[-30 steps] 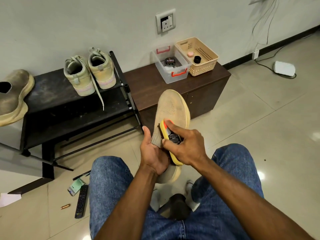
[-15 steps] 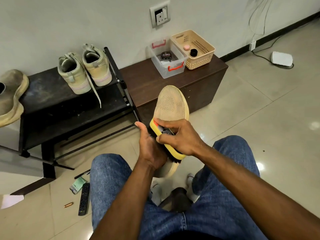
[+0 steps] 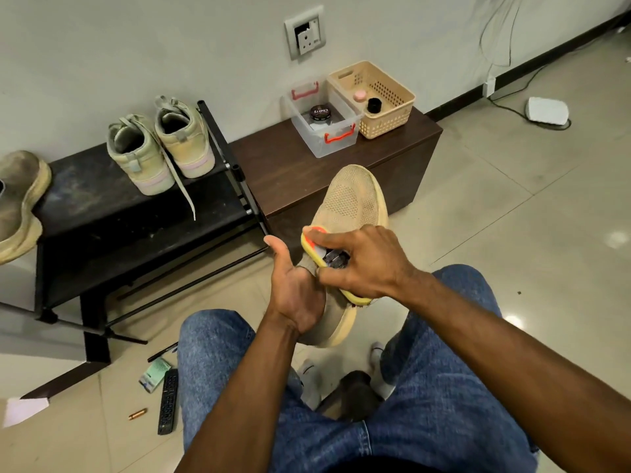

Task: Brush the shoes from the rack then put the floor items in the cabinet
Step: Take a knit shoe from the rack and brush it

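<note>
My left hand (image 3: 296,295) grips a tan knit shoe (image 3: 351,199) by its heel, toe pointing away from me, above my knees. My right hand (image 3: 362,264) holds a yellow shoe brush (image 3: 312,245) pressed against the shoe's side near the opening. A black shoe rack (image 3: 102,203) stands at the left with a pair of pale green sneakers (image 3: 160,145) and another tan shoe (image 3: 18,199) on top. A low brown cabinet (image 3: 297,172) stands beside the rack. On the floor at the lower left lie a remote (image 3: 168,402), a pen (image 3: 163,351), a green packet (image 3: 154,374) and a small copper-coloured piece (image 3: 137,414).
On the cabinet sit a clear tub (image 3: 322,126) with a polish tin and a beige basket (image 3: 374,97) with small jars. A white device (image 3: 546,110) with a cable lies on the tiles at the far right. White paper (image 3: 24,409) lies at the left edge.
The brush has stroked along the shoe's side, first toward the heel, then back up. The shoe stays held in my left hand. My view has tilted slightly.
</note>
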